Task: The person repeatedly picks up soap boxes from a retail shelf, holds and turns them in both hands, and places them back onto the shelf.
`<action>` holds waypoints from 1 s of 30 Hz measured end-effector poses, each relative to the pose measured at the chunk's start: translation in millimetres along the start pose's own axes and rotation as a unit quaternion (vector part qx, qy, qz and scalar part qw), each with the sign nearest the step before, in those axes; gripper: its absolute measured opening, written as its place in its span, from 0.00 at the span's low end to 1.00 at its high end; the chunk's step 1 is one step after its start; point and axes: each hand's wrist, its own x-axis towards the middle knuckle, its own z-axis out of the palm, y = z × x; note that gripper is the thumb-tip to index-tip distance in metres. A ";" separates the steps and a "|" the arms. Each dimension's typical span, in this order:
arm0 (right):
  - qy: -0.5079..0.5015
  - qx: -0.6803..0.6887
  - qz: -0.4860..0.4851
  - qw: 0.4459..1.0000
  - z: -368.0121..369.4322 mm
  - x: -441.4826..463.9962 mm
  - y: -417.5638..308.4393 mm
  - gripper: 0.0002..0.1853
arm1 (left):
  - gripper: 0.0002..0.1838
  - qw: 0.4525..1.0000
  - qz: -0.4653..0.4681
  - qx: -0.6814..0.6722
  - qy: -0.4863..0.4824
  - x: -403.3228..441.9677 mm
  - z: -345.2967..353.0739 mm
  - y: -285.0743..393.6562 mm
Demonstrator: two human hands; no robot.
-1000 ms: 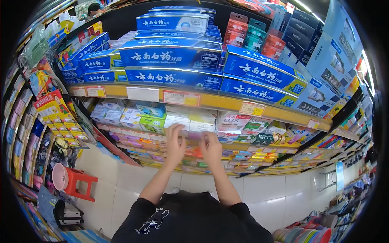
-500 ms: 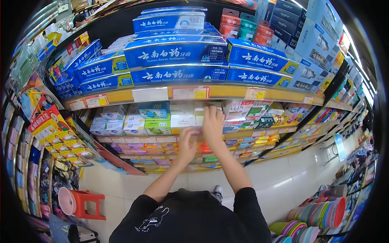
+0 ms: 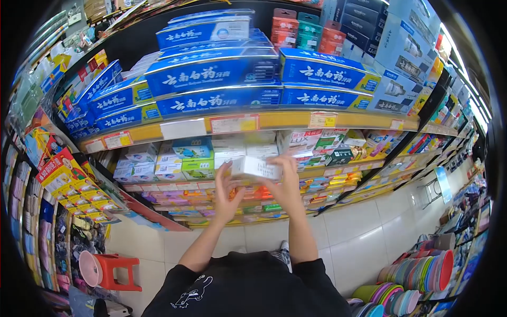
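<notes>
A small white carton [image 3: 254,169] with dark print is held up in front of the lower shelf. My right hand [image 3: 285,185] grips its right end, fingers on top and thumb below. My left hand [image 3: 227,196] is cupped at the carton's left end, its fingers and thumb apart; whether the fingertips touch the carton is hard to tell. Behind the hands, more white cartons [image 3: 228,157] stand on the lower shelf. To their left are green boxes [image 3: 198,168], and to their right LUX boxes [image 3: 299,142].
Blue toothpaste boxes [image 3: 211,71] are stacked on the upper shelf, whose yellow front edge [image 3: 288,122] overhangs the lower one. Colourful packets [image 3: 179,198] fill the shelves beneath. A red stool [image 3: 120,272] stands on the floor at left, stacked basins [image 3: 417,272] at right.
My right hand has come back from the lower shelf and now holds the white carton out in front. My left hand has shifted left and opened beside it. The view has turned slightly.
</notes>
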 end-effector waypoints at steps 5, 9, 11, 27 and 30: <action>-0.088 0.198 0.184 0.959 -39.9 -48.0 31.6 0.23 | 0.29 0.974 -0.158 -0.004 -0.160 -12.3 9.9 -1.9; -0.044 0.262 0.279 0.923 -72.1 -81.4 70.0 0.30 | 0.19 0.961 -0.194 -0.067 -0.184 -41.2 51.0 -47.0; -0.058 0.250 0.322 0.911 -98.0 -89.6 84.6 0.34 | 0.16 0.940 -0.279 -0.137 -0.138 -54.9 81.1 -62.3; 0.156 0.216 0.281 0.922 -224.8 -93.1 168.6 0.25 | 0.28 0.955 -0.226 -0.144 -0.131 -45.7 282.9 -100.5; 0.126 0.068 0.208 0.967 -243.4 -75.4 181.5 0.29 | 0.27 0.989 -0.078 0.043 -0.118 -21.6 317.3 -83.2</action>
